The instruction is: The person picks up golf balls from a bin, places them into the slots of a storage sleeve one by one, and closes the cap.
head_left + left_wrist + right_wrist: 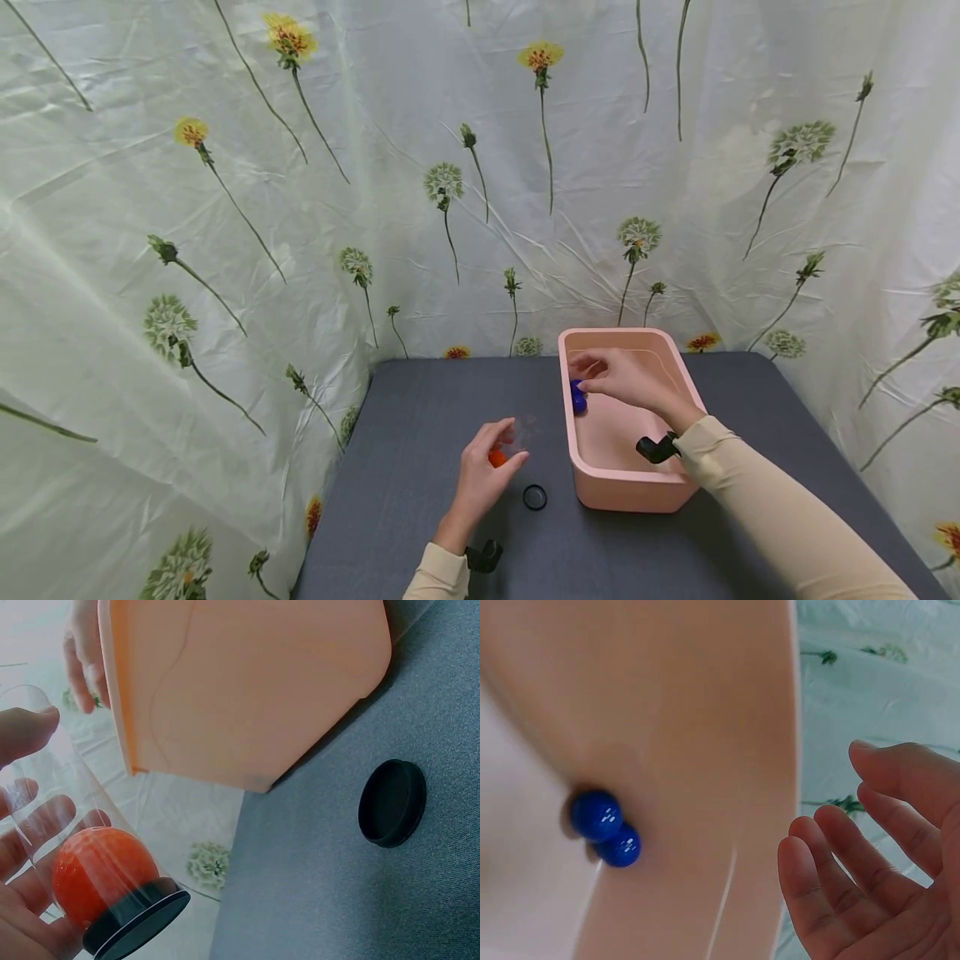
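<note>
Dandelion-print cloth (405,92), left fingers (492,432) curled round clear tube (79,787) holding orange ball (101,874), right fingers (799,885) loosely spread near blue balls (596,815)

Dark slate grey across the desk (442,400). Plain salmon pink over the box (630,493) near the desk's far edge, paler inside. Deep glossy blue on both balls (596,815) along the box's left edge, flecked with white glints. Orange-red on the ball (105,868) in the tube (84,784) — see-through, colourless, with a black cap (136,920). Black again on the lid (392,802) beside the box's near left corner. Greenish off-white on the curtain (405,100) beyond the desk's far edge — patterned with yellow-and-orange blooms, pale green seed heads and long green stems. Cream on the sleeves (787,508), black on the wrist cameras (657,449).
</note>
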`<state>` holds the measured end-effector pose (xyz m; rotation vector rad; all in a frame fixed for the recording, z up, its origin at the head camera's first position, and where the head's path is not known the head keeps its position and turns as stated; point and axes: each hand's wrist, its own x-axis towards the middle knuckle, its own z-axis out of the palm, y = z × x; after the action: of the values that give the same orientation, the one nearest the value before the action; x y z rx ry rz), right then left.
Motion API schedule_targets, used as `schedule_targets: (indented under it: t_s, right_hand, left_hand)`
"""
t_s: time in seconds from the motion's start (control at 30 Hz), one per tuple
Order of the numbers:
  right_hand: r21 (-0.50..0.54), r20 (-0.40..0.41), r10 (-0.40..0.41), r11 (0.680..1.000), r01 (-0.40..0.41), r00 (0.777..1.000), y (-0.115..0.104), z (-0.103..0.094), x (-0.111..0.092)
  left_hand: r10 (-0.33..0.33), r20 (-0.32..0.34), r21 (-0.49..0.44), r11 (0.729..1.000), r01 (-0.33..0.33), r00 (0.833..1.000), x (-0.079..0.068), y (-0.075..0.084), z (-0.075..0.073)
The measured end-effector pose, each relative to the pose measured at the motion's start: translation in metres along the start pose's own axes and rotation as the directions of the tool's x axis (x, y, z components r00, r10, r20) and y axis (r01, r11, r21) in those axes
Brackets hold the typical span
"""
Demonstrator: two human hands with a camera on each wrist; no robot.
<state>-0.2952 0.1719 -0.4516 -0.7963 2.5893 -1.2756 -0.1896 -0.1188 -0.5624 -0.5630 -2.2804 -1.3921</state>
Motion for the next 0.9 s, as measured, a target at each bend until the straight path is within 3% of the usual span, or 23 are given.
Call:
schedule_targets:
  t_s: [0.3, 0.43, 0.7, 0.9]
  right_hand:
    - [-0.04, 0.002, 0.015, 0.999, -0.015, 1.0, 0.025, -0.005, 0.014]
    - [-0.044, 0.007, 0.027, 0.999, -0.027, 1.0, 0.036, -0.006, 0.02]
    - [-0.004, 0.044, 0.087, 0.996, -0.087, 0.995, 0.056, 0.0, 0.033]
    - [-0.02, 0.084, 0.113, 0.994, -0.112, 0.99, 0.077, 0.009, 0.038]
  left_hand:
    - [0.02, -0.03, 0.0, 1.0, -0.02, 0.999, -0.001, -0.004, 0.0]
    - [-0.002, -0.028, -0.006, 1.0, 0.002, 1.0, -0.001, -0.004, -0.001]
    - [-0.038, -0.016, -0.023, 0.999, 0.037, 0.999, 0.002, -0.003, -0.002]
    - [-0.012, -0.025, -0.029, 1.0, 0.011, 1.0, 0.003, -0.003, 0.001]
